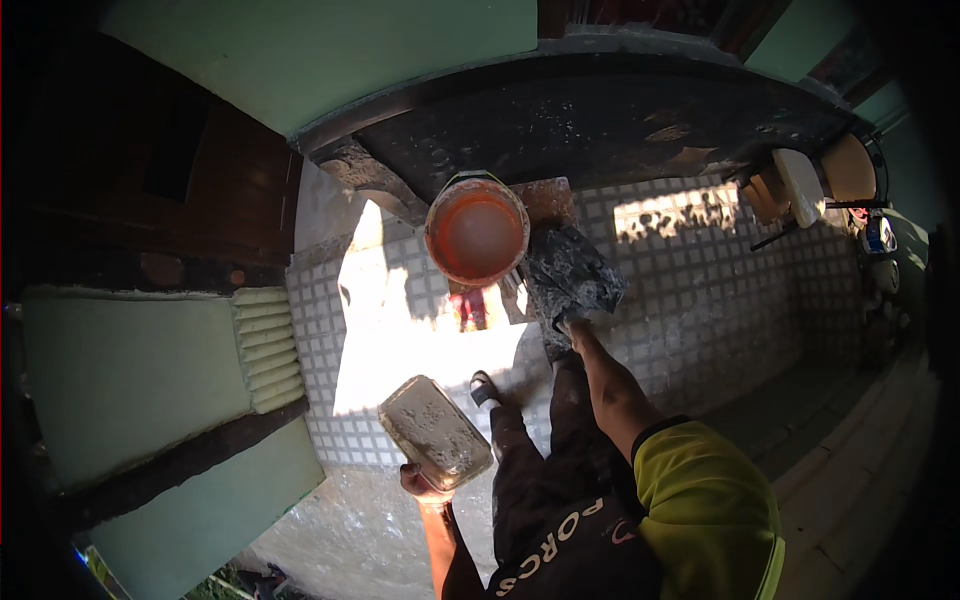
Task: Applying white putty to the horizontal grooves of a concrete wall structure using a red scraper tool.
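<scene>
My left hand [424, 486] grips the lower corner of a rectangular tray [434, 428] whose surface is coated with lumpy grey-beige material. Out ahead, my right hand [574, 333] is closed on the near end of a crumpled dark sheet or sack [577, 275] smeared with pale grey; the fingers are partly hidden. Just left of that sheet stands an orange bucket [477, 230] with a handle, holding cloudy, whitish liquid. Below the bucket lies a red packet or cloth [470, 310] in bright sun.
A brownish board [546, 202] lies beside the bucket. Patterned tiles [690, 280] cover the floor, with glaring sunlight patches. A dark, spattered low wall [600, 125] runs along the far side. Chairs [795, 188] stand at the right, and a brown door [240, 170] at the far left.
</scene>
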Available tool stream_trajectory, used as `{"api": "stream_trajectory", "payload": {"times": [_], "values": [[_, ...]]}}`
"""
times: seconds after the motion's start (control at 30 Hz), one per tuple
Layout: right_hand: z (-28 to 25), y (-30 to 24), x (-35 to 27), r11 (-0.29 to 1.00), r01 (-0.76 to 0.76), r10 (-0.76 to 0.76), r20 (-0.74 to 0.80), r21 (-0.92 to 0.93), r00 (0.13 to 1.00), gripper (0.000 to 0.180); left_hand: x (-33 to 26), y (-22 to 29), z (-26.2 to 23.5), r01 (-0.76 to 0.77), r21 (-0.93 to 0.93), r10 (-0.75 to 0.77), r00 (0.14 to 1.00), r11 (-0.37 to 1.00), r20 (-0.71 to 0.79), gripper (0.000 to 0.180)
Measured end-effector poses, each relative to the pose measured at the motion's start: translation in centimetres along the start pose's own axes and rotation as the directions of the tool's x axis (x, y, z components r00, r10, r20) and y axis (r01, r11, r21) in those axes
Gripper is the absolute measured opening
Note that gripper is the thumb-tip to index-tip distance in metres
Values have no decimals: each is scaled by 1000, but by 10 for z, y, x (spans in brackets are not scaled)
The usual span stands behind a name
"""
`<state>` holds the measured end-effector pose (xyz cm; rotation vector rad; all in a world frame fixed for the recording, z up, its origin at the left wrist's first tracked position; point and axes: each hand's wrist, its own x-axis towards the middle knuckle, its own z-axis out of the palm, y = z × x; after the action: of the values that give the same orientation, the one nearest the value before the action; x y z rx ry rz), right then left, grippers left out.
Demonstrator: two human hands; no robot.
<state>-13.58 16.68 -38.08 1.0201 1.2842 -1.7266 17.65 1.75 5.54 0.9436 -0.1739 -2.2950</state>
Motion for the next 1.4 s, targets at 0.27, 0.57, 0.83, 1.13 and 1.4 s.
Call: {"api": "stream_trajectory", "payload": {"times": [0.27, 0.57, 0.83, 1.13, 1.4], "values": [[4, -72, 30, 795, 399, -389, 120, -457, 913, 52, 34, -51, 7, -25, -34, 27, 998, 999, 63, 71], [-14, -49, -61, -389, 294, -733, 487, -873, 475, 41, 50, -45, -5, -165, 10, 165, 983, 986, -78, 55], [88, -33, -113, -328, 605, -613, 651, -725, 448, 37, 73, -19, -41, -302, 93, 311, 943, 949, -118, 53], [110, -9, 146, -736, 285, -671, 715, -614, -196, 100, 103, -22, -110, -303, 79, 305, 952, 950, -12, 50], [231, 112, 0, -243, 84, -694, 233, -966, 681, 110, 49, 0, -199, -432, 222, 479, 841, 874, -251, 47]]}}
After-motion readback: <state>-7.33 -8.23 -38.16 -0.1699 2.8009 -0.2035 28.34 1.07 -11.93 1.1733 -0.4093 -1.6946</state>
